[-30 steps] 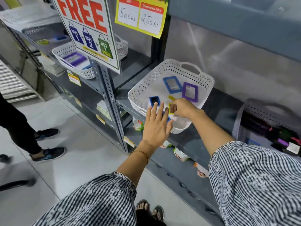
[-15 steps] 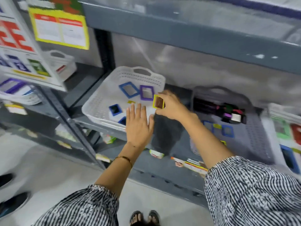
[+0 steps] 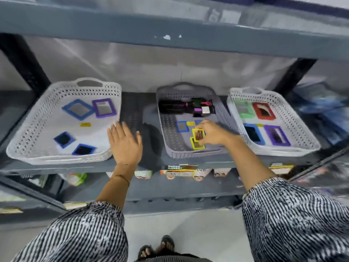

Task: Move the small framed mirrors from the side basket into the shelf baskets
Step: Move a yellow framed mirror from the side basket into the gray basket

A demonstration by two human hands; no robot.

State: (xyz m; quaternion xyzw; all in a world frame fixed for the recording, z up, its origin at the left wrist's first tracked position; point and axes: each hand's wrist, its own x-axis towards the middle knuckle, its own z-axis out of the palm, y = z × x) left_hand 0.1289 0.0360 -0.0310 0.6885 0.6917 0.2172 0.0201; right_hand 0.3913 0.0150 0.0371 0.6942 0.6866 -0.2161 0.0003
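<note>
Three perforated baskets sit on one grey shelf. The left white basket [image 3: 34,129] holds blue and purple framed mirrors, among them a dark-blue one [image 3: 64,139]. My right hand [image 3: 212,134] is inside the middle grey basket [image 3: 171,133], pinching a small yellow-framed mirror [image 3: 198,134] just above a second yellow-framed mirror [image 3: 197,145] lying on the basket floor. A blue-framed mirror [image 3: 182,126] lies beside them. My left hand [image 3: 125,143] hovers flat with spread fingers over the shelf gap between the left and middle baskets, holding nothing.
Hairbrushes [image 3: 186,107] fill the back of the middle basket. The right white basket [image 3: 306,140] holds green, red, blue and purple framed mirrors. A shelf beam [image 3: 170,33] runs overhead, and price labels [image 3: 180,170] hang on the shelf front edge. My sandalled feet [image 3: 156,248] stand on pale floor.
My right hand carried the yellow-framed mirror from the left white basket rightward into the middle grey basket. My view swung right; the left hand stayed near the left basket's right edge.
</note>
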